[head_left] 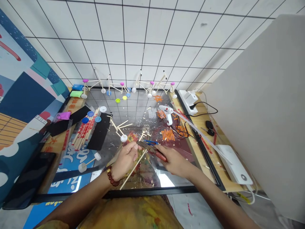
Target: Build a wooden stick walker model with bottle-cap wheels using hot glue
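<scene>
Pliers (pixel 150 148): grasped by handles in right hand (pixel 175 159). Left hand (pixel 125 159): pinched closed beside pliers' tips, contents hidden. Wooden stick (pixel 133 170): nearside of pliers, long axis slanting leftward toward wearer, nearer left hand. Orange character (pixel 168 135), apparently 喜: right of pliers. White lettering (pixel 82 154): left of pliers, illegible.

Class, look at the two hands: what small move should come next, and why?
Probably ease the left hand back slightly before squeezing the pliers: its fingertips are right by the tool's tip, and the right hand is already wrapped around the handles. Whether the tip grips anything is too small to tell.
</scene>
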